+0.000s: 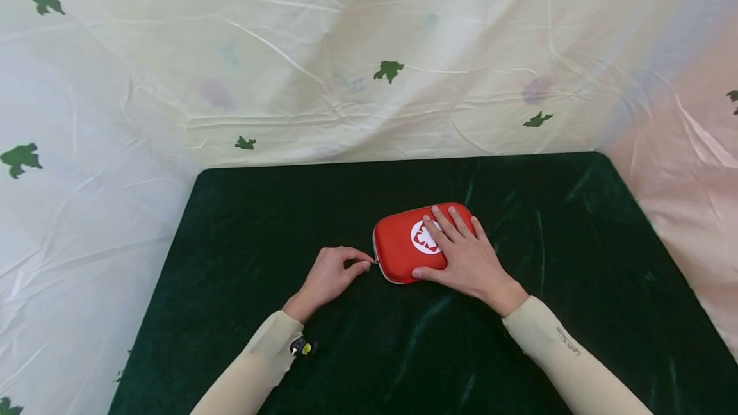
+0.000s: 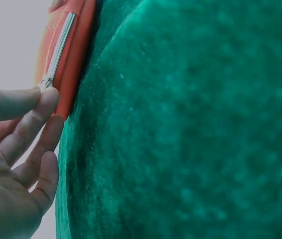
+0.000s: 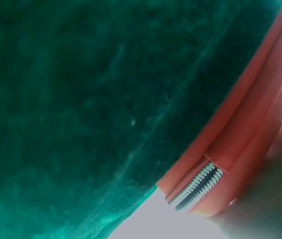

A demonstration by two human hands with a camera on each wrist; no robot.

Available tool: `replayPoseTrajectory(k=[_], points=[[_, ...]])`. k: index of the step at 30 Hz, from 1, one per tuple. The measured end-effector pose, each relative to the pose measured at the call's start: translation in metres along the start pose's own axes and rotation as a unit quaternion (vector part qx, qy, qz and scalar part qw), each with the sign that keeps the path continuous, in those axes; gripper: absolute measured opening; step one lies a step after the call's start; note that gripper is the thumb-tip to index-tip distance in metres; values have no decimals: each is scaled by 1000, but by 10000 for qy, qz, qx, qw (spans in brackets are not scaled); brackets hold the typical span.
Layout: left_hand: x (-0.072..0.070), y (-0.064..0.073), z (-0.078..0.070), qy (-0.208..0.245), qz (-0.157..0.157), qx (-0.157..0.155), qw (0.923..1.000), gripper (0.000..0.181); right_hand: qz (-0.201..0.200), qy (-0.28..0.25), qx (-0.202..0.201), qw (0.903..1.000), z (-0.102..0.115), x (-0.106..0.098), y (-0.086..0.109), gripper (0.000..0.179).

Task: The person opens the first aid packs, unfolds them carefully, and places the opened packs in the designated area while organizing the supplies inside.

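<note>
A red zippered first-aid case (image 1: 398, 242) with a white round emblem lies on the dark green cloth. My left hand (image 1: 331, 274) pinches the zipper pull (image 2: 47, 82) at the case's left edge between thumb and index finger; the other fingers curve loosely below. From the slider, a silver zipper (image 2: 61, 50) runs along the side in the left wrist view. Spread across the right part of the lid, my right hand (image 1: 473, 264) presses on it and covers some of the emblem. In the right wrist view, the zipper's end teeth (image 3: 201, 186) stand parted.
Green velvety cloth (image 1: 259, 223) covers the table, with faint creases to the right. Behind and at the sides hang pale curtains (image 1: 323, 88) with green leaf prints. A dark, round object (image 1: 302, 346) sits at the left cuff.
</note>
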State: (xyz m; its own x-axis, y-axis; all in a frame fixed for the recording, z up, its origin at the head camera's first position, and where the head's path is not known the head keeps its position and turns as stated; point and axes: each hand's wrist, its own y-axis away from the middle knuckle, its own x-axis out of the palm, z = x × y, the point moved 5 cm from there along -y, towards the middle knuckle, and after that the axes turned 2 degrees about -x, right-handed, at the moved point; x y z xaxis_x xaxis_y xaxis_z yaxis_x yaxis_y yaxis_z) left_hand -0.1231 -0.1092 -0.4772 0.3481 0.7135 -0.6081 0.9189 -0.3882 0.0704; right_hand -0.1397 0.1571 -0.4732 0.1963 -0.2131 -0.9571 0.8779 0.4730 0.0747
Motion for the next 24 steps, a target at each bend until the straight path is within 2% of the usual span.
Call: replayPoseTrajectory(k=[6,12,14,24], points=[[3,2,5,80,239,-54,9997,15,-84,107,120,9998,3,1,-2,107],[7,2,14,358,427,276,9981,22,-112,134,137,9998,3,2,-2,107],[8,3,15,426,483,295,9975,23,-127,135,133,9997,2,1,-2,107],[12,6,5,312,753,-38,9967,19,-82,133,132,9998,2,3,-1,106]])
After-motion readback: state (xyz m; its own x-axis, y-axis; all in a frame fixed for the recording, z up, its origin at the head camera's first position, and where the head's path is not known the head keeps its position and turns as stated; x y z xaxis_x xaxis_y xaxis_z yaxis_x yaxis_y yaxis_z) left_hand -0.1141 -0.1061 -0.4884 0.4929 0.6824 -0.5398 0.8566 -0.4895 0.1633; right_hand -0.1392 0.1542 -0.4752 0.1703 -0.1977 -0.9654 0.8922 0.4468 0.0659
